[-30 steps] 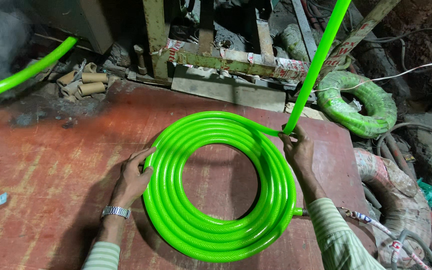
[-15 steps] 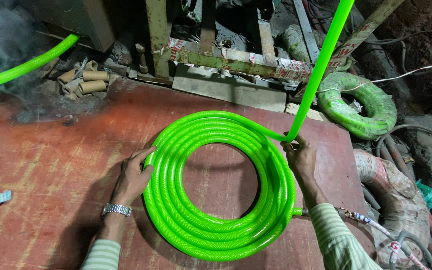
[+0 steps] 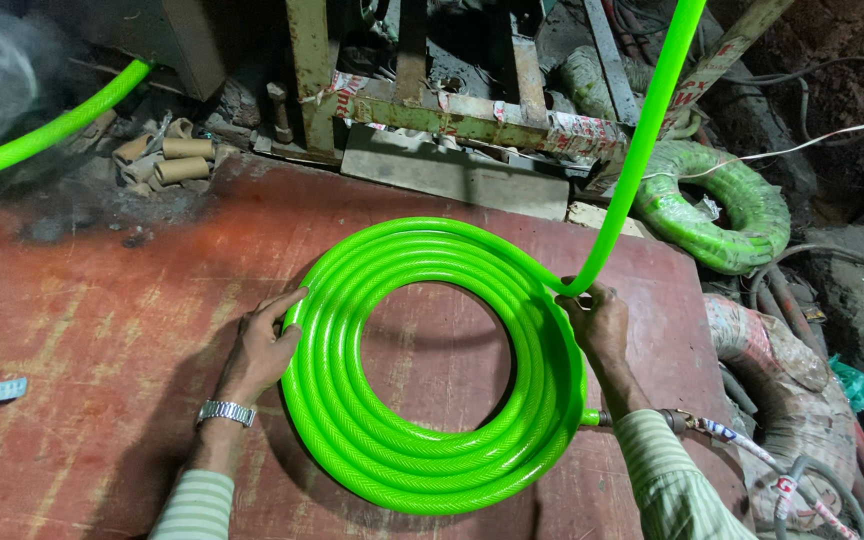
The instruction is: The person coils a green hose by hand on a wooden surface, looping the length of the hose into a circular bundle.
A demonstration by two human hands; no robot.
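Observation:
A bright green hose coil (image 3: 422, 440) lies flat on a red board (image 3: 102, 330). My left hand (image 3: 262, 345) rests on the coil's left outer edge, fingers curled over the outermost turn. My right hand (image 3: 597, 320) grips the hose at the coil's right edge, where the free length of hose (image 3: 642, 140) bends up and runs out of the top of the view. Another stretch of green hose (image 3: 42, 135) crosses the upper left corner.
A second wrapped green coil (image 3: 742, 215) lies at the right beyond the board. Cardboard tubes (image 3: 177, 160) sit at the back left. A metal frame (image 3: 452, 105) stands behind the board. A wrapped bundle (image 3: 782, 380) lies at the right edge.
Both hands have stayed on the coil. The incoming hose at the right has been laid a little further round the coil.

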